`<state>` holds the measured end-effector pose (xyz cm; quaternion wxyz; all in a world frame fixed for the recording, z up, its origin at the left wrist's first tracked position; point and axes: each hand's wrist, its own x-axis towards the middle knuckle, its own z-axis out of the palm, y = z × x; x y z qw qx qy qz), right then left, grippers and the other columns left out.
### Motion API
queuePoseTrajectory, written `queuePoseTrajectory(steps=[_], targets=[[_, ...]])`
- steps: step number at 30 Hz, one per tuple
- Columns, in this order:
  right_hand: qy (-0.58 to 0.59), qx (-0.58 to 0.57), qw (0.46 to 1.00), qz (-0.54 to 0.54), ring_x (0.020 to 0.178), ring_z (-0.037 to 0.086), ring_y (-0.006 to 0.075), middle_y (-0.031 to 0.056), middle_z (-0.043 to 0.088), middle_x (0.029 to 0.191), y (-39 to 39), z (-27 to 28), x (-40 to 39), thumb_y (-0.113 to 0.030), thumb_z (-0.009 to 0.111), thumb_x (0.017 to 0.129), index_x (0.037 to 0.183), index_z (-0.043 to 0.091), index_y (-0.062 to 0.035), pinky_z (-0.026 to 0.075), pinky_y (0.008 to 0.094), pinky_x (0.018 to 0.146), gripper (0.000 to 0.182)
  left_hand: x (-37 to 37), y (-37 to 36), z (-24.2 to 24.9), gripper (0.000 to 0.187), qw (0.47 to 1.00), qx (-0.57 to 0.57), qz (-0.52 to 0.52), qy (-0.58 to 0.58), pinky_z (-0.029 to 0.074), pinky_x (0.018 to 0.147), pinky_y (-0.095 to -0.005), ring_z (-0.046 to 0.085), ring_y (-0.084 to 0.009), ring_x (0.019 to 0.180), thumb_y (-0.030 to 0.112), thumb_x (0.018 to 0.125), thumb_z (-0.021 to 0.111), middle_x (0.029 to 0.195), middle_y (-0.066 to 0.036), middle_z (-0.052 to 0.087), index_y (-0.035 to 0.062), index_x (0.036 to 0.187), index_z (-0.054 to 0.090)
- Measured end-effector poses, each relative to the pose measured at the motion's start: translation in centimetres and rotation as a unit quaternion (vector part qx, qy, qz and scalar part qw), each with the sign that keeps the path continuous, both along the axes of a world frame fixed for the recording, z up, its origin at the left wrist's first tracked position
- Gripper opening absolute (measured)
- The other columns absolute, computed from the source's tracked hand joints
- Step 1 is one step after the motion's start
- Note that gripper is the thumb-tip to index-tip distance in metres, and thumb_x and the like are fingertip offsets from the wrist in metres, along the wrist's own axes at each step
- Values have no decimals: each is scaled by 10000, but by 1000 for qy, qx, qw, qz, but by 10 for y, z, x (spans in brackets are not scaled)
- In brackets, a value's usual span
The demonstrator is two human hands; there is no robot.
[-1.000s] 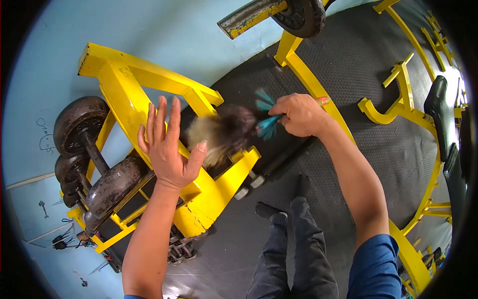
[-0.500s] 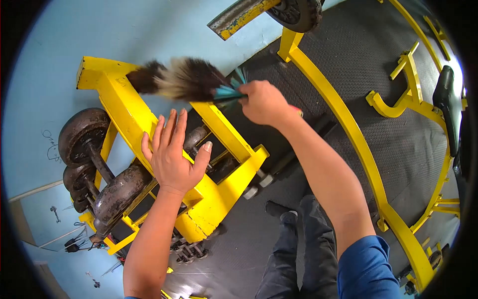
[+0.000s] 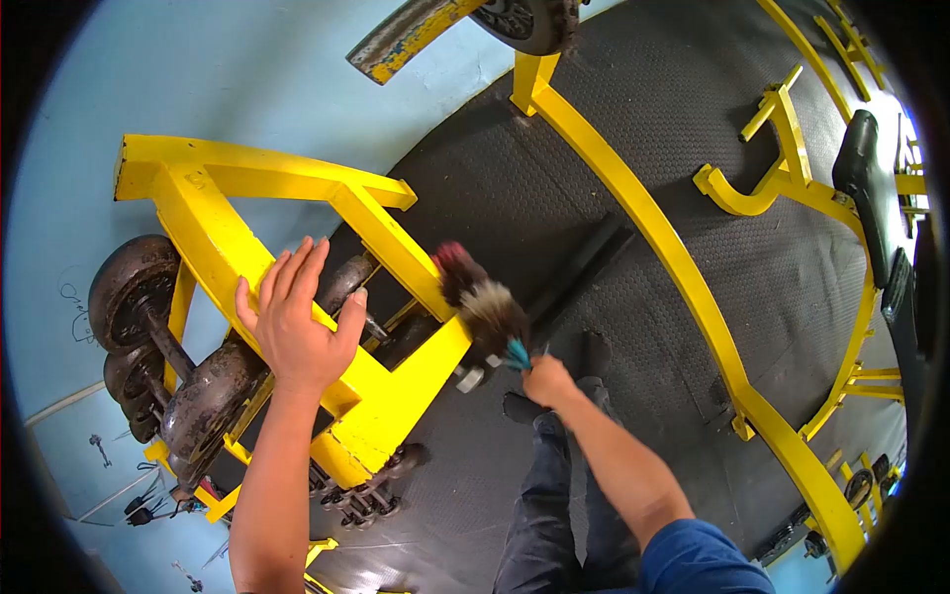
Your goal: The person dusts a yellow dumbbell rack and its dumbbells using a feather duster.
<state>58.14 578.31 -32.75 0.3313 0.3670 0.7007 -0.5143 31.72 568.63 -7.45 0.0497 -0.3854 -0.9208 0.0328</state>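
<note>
My left hand [image 3: 302, 322] lies with its fingers stretched out against the yellow steel frame [image 3: 223, 243] of a rack. In my right hand [image 3: 547, 381] is a feather duster [image 3: 495, 309], gripped near the teal binding. Its dark and pale feathers, slightly blurred, are beside the lower right corner of the frame, with a reddish tip pointing up and left. Whether the feathers touch the metal I cannot tell. Worn dark dumbbells [image 3: 213, 401] rest on the rack left of my left hand, and another dumbbell [image 3: 346, 282] shows through the frame.
A long curved yellow bar [image 3: 658, 233] crosses the black textured floor [image 3: 475, 183] on the right. Beyond it stands a yellow machine with a black pad [image 3: 859, 178]. A wheel [image 3: 529, 20] is at the top. Small dumbbells [image 3: 366, 500] sit below the rack, near my legs.
The duster has swung down and right from above the frame's upper part to its lower right corner. My left hand stays on the frame, while the whole view has shifted slightly.
</note>
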Motion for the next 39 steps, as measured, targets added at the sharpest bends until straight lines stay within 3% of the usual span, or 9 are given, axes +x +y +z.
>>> queuePoseTrajectory(steps=[1,2,5,7,17,25,28,33,39], targets=[[-19,-20,998,-49,614,690,324,230,686,802,-22,-14,12,-209,566,908,992,672,13,564,421,631,260,1,1,3,585,1000,3,-1,-16,109,1139,-541,488,-255,1285,368,759,709,1385,-50,562,161,1298,612],[-93,-92,988,-84,551,676,300,224,681,781,-20,13,-1,-200,558,912,983,676,11,555,408,572,252,4,2,9,641,999,-13,4,-44,108,1148,-562,467,-290,1304,367,771,717,1433,-93,506,160,1357,558],[48,-26,997,-55,1017,618,449,293,658,1030,-36,17,-30,-216,554,917,1011,676,7,505,477,863,272,38,17,49,690,979,-50,7,-197,143,1162,-545,423,-301,1351,303,753,744,1457,-120,478,156,1390,523],[167,-16,984,-66,971,640,441,282,664,1020,-35,24,-67,-210,556,912,1017,667,17,516,467,864,273,68,21,72,742,955,-114,15,-274,203,1153,-551,414,-341,1355,323,754,749,1420,-154,504,139,1421,482],[-97,-59,989,-91,1006,639,429,270,664,1054,-44,2,14,-182,559,887,1011,669,22,522,474,858,263,123,-24,44,451,990,-61,-52,-115,350,1009,-495,527,-281,1162,346,761,697,1190,-89,640,113,1146,681],[319,-67,931,-165,852,647,443,290,620,800,-84,111,63,-146,584,897,975,608,2,504,474,680,170,120,-22,46,535,993,-7,-43,-109,395,960,-462,555,-312,1122,387,769,671,1234,-97,618,94,1216,647],[108,-45,986,-122,895,623,479,296,644,875,-84,65,74,-174,546,910,991,604,-4,516,512,746,197,120,-25,47,543,993,2,-49,-109,393,967,-467,552,-323,1131,377,768,673,1248,-109,608,84,1224,639],[55,-31,982,-179,832,659,426,265,645,822,-100,99,70,-110,587,882,960,608,8,512,448,685,143,123,-29,45,571,993,24,-72,-88,403,974,-469,555,-330,1127,383,764,701,1233,-131,608,78,1242,629],[392,-52,888,-233,900,636,455,279,646,958,-149,151,103,-53,591,827,1074,606,43,547,470,765,265,132,-32,45,667,993,53,-94,-58,359,1029,-490,483,-363,1221,402,753,724,1338,-150,540,106,1329,569]])
